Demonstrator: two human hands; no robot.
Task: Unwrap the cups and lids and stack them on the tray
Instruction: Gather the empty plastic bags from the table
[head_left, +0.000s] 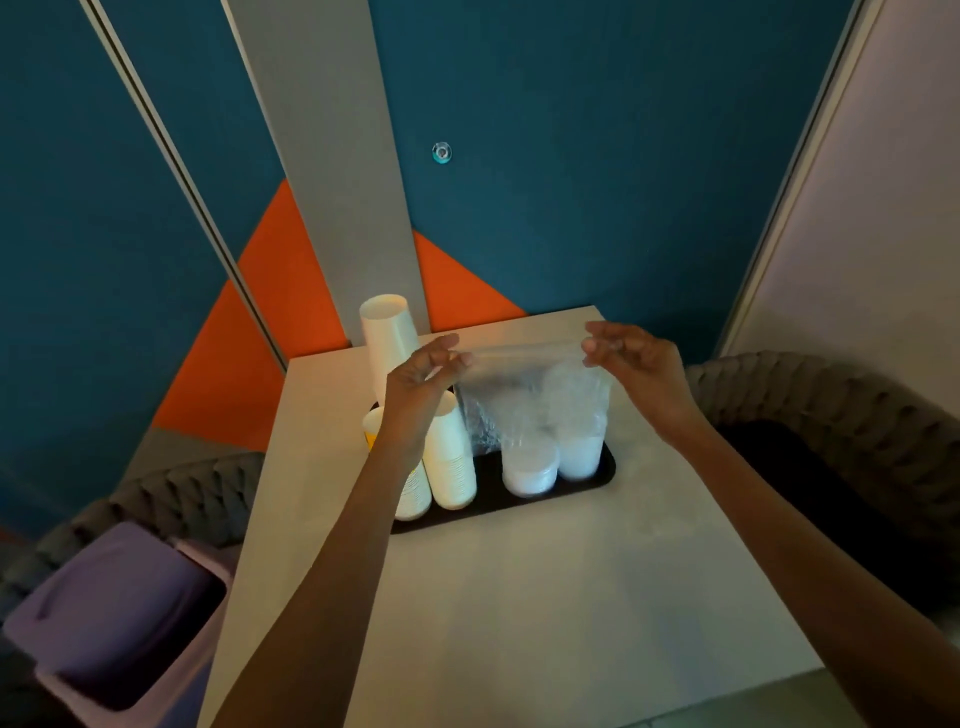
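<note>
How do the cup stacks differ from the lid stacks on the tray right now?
Cup stacks are tall and tapered; lid stacks are short and round. Cups stand left on the tray, lids right. Cups are bare; the plastic wrap, pinched by left hand and right hand, hangs over the lids. Both are mostly white and on the tray.

Both forearms (358, 525) are bare from the lower edge of view up to the wrists (399, 441), lean and long. The left hand (423, 374) and right hand (631, 358) are bare as well, with slim fingers (598, 332).
</note>
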